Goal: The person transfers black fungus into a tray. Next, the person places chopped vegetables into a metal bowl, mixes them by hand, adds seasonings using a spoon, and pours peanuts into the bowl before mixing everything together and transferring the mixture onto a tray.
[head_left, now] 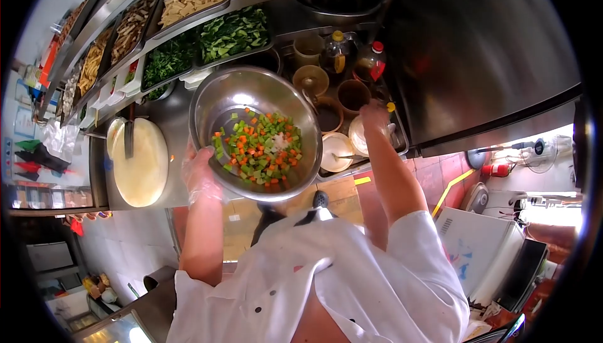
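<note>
My left hand [202, 176], in a clear plastic glove, grips the near left rim of a large steel mixing bowl [207, 98]. The bowl tilts toward me over the counter edge. Diced green and orange vegetables [260, 148] lie in it, with a small heap of white grains [280, 143] on top. Over a container of white seasoning [357, 134] is my right hand [375, 117], its fingers drawn together; what they hold is hidden and blurred. Beside it stands another white-filled container [337, 160] with a spoon in it.
Brown sauce tubs [328, 117] and a red-capped bottle [370, 60] share the seasoning tray. At left, a cleaver [129, 139] rests on a round cutting board [147, 167]. Trays of chopped greens [233, 34] line the shelf behind the bowl. A steel cabinet [477, 48] stands at right.
</note>
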A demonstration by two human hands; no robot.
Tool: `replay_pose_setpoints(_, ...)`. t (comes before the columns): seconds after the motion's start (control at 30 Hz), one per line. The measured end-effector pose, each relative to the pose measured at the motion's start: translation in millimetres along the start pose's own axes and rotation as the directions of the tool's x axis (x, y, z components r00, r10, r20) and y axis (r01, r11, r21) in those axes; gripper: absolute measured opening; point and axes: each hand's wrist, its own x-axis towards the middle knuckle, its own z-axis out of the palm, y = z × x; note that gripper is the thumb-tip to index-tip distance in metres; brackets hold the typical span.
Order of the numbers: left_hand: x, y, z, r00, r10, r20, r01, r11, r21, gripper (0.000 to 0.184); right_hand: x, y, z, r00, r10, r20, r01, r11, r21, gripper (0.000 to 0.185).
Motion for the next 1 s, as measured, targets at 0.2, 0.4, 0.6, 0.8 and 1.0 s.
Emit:
replay_pose_setpoints(0.2,-0.6,3.2,-1.5,0.998,-0.018,0.062,0.02,0.999,-0.033,0.065,-23.1,-35.6,-88.6,0.995,0.096,0.015,-0.097,0.987,0.131,0.041)
replay_pose_setpoints(0.4,-4.4,10.5,7.7,0.998,-0.017,0.062,0.02,0.999,-0.046,0.067,-93.9,-86.3,-151.4,0.965,-0.199,0.17,0.132,0.931,0.341,0.041)
replay_pose_setpoints(0.6,2.3,8.8,-1.4,0.995,0.01,0.102,-0.001,0.996,-0.086,0.069,-204.5,-81.9,-130.2,0.583,-0.792,0.18,0.576,0.559,0.597,0.013)
replay_pose_setpoints(0.8,7.1,7.9,-1.5,0.996,0.009,0.094,0.003,0.991,-0.13,0.072,-251.2,-61.5,-124.0,0.284,-0.958,-0.041,0.816,0.219,0.535,0.039)
replay_pose_setpoints(1.0,6.0,6.6,-2.3,1.0,-0.008,0.029,0.012,0.991,-0.134,0.076,-213.3,-58.5,-130.0,0.962,-0.189,0.196,-0.011,0.693,0.72,0.033)
